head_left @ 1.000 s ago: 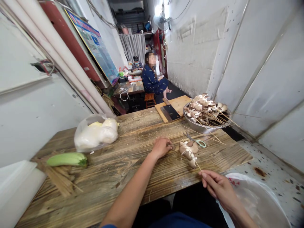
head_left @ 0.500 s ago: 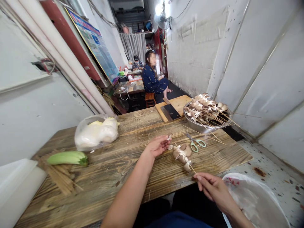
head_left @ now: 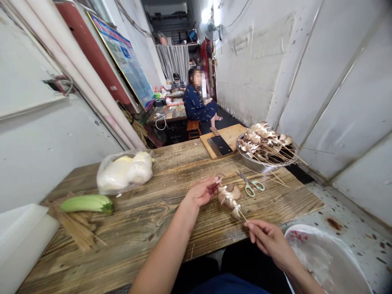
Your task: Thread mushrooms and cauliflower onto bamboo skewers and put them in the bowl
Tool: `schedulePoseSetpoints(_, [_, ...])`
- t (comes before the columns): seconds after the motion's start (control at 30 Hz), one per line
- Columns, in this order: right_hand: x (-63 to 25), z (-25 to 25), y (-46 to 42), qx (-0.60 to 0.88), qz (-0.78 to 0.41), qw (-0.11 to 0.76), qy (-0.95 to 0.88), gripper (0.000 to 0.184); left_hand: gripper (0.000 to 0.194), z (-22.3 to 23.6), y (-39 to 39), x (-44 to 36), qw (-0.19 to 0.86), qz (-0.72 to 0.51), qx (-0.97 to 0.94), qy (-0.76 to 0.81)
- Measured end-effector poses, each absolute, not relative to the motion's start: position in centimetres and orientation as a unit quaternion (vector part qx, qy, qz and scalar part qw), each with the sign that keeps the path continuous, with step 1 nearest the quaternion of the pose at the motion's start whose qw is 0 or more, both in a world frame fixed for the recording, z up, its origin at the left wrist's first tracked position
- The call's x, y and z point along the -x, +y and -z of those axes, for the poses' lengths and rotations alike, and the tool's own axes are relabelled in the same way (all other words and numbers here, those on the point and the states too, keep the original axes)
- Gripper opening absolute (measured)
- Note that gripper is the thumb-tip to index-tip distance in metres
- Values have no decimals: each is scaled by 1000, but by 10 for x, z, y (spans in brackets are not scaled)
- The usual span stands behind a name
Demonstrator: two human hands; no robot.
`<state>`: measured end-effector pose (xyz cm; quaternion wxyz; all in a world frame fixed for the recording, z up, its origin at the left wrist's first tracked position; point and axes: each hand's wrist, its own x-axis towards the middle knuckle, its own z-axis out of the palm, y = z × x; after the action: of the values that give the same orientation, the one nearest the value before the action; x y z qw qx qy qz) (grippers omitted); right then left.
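Between thumb and fingers, my left hand pinches a small mushroom piece at the skewer's far tip. My right hand is closed on the lower end of a thin wooden skewer. Several brown-capped, white-stemmed mushrooms are threaded along that skewer, just above the wooden table. Whether the tip has pierced the piece in my left hand, I cannot tell. Scissors with pale green handles lie partly open beyond the mushrooms.
A metal bowl heaped with mushroom skewers stands at the back right, beside a cutting board with a cleaver. Leftward are a bag of pale vegetables, a green squash and bare skewers. A lined bin stands lower right.
My left hand has lifted a mushroom piece off the table and brought it to the skewer tip. My right hand has moved left with the skewer, uncovering the scissors' handles.
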<state>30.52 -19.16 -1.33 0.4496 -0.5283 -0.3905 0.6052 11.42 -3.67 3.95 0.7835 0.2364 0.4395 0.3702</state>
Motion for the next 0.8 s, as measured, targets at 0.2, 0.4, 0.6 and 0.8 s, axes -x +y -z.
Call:
schedulePoseSetpoints(0.2, [-305,14,-192,523,-606,453,-393,41,7,-35,-36,-114,784,-380,-218,439])
schedulePoseSetpoints(0.4, [-304,11,-191,525,-605,451,-394,41,9,-33,-37,-116,784,-377,-236,434])
schedulePoseSetpoints(0.6, [-302,10,-191,530,-600,458,-386,44,6,-35,-39,-117,787,-378,-225,432])
schedulePoseSetpoints(0.8, [-302,9,-192,527,-602,459,-387,44,9,-35,-41,-118,795,-373,-218,426])
